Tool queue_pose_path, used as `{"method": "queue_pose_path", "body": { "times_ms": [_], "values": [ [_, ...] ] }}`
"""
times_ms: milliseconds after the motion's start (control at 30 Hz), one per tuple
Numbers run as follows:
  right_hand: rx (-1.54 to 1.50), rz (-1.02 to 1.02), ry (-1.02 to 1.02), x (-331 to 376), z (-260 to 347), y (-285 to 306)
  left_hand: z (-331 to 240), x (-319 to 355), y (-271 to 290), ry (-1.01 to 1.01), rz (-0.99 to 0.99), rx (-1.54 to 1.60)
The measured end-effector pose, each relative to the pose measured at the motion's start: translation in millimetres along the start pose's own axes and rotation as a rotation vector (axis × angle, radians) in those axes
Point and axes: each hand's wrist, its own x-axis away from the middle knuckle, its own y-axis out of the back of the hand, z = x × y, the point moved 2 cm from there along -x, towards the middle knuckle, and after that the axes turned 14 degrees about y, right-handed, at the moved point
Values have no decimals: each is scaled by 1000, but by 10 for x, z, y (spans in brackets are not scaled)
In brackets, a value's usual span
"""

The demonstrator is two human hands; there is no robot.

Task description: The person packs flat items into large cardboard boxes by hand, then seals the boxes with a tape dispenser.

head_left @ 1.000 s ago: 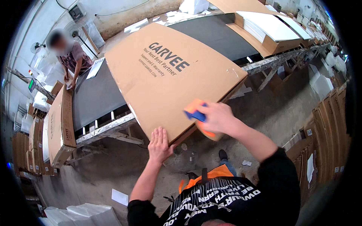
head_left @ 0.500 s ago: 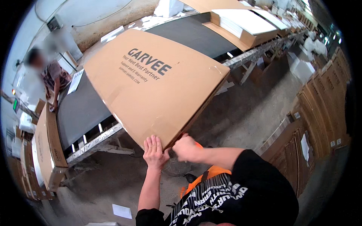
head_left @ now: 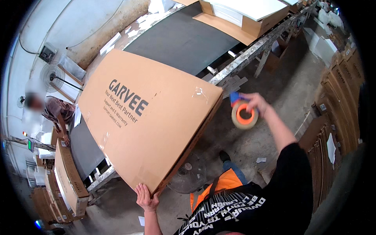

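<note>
Closest in, your left hand [head_left: 147,197] is cupped on the near corner of the big flat brown cardboard carton [head_left: 150,117], fingers together and pressed against the corner edge, more a brace than a grip. Looks to me like that's what keeps the box from sliding, since a good chunk of that corner hangs off past the rail with nothing under it.

Right of the carton, your right hand [head_left: 254,102] is up in the air, just off the carton's right corner and not touching it. Its fingers are clamped on a roll of pale packing tape with an orange core on a blue-handled dispenser [head_left: 244,114]. The roll hangs below your palm, which probably keeps the tape end clear of the cardboard.

Below the carton's overhanging edge there's a small round grey floor fan [head_left: 187,177] on the concrete floor [head_left: 250,152], so that gap isn't totally free. Right of the carton the floor is open until you hit the stack of flat brown cartons stood on edge [head_left: 337,105], decent room to swing the tape.

The carton lies slantwise across the long dark conveyor belt with a metal side rail [head_left: 176,39]. Beyond the carton's far edge the belt is bare for a stretch, then comes an open brown box with white panels inside [head_left: 250,15]. Off the carton's left end, another person [head_left: 56,113] leans over the belt, well apart from you.
</note>
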Motion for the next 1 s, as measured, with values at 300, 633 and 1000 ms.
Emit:
{"method": "queue_pose_path", "body": {
  "times_ms": [300, 633, 1000],
  "values": [
    [205, 333, -444, -1386, 489, 460, 41, -86, -36, 24, 154, -85],
    [-55, -168, 28, 433, -560, -1399, -856, -1391, 367, -31, 454, -185],
    [-16, -331, 116, 502, -675, -1762, -4066, -3033, -1298, -1702, 587, -672]
  ]
}}
